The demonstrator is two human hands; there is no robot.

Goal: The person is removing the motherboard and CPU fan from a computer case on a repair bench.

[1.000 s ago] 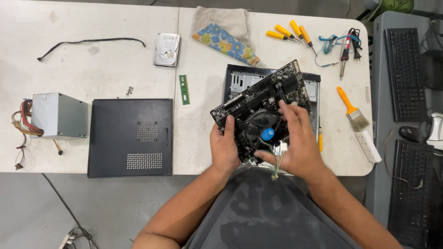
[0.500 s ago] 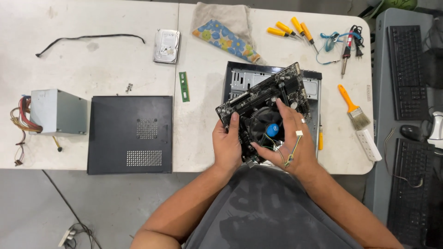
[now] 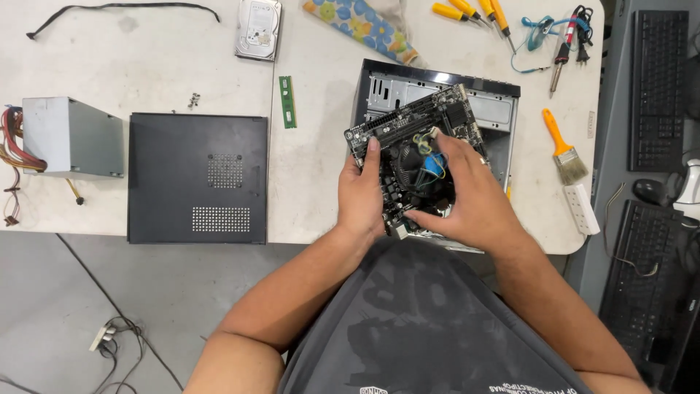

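I hold a black motherboard (image 3: 408, 120) tilted above an open black computer case (image 3: 437, 91) on the white table. My left hand (image 3: 361, 193) grips the board's left edge, thumb lying on its face. Over the round cooler fan (image 3: 417, 166) with a blue centre rests my right hand (image 3: 467, 197), its fingers on the fan and its thin yellow cable. The lower part of the board is hidden under both hands.
A black case side panel (image 3: 197, 177) and a grey power supply (image 3: 69, 138) lie left. A green memory stick (image 3: 288, 102), a hard drive (image 3: 257, 28), a patterned cloth (image 3: 364, 25), yellow screwdrivers (image 3: 474, 11), an orange-handled brush (image 3: 563, 149) and keyboards (image 3: 656, 87) surround the case.
The board has been lifted a little further from me over the case. My right hand slid from its lower right part onto the fan. My left hand keeps hold of the left edge.
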